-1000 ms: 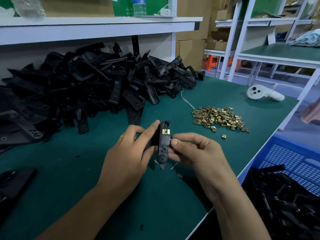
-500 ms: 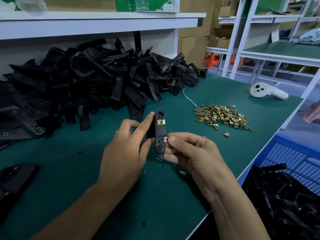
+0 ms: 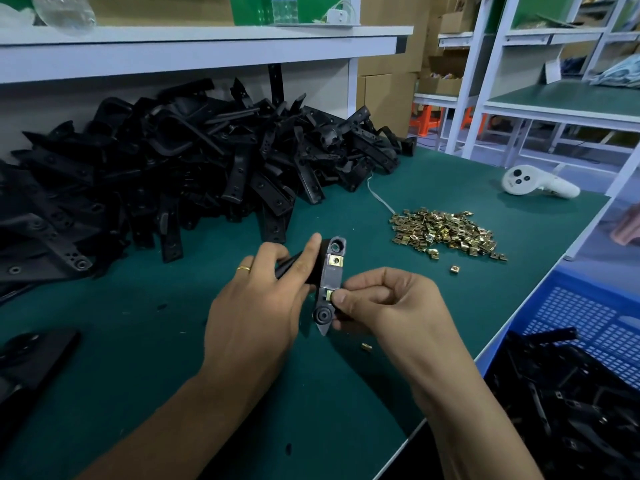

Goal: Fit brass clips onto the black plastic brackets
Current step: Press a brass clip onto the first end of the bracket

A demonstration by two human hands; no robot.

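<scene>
On the left of the green desk (image 3: 145, 358), a big heap of black brackets (image 3: 180, 168) is piled below the white shelf (image 3: 194, 46). In front of it, one bracket (image 3: 328, 285) is held upright above the desk by the left hand (image 3: 256, 313), whose fingers are curled round its left edge, with a ring (image 3: 243, 268) worn on one finger. A brass clip (image 3: 335, 260) is already seated near the top of this bracket. A second clip (image 3: 329, 294) is pinched against the bracket's lower right edge by the thumb and curled fingers of the right hand (image 3: 391, 306). Compared with a second ago, this second clip is now seen at the bracket's edge, where earlier only the upper clip was shown, and the bracket is held slightly higher and tilted a little to the right. Below the hands, a stray clip (image 3: 366, 347) is lying on the desk. Further right, a pile of loose clips (image 3: 446, 233) is spread out, unchanged, with a white controller (image 3: 533, 183) beyond it. At the far right, a blue crate (image 3: 588, 317) containing more black parts is seen beside the desk.
</scene>
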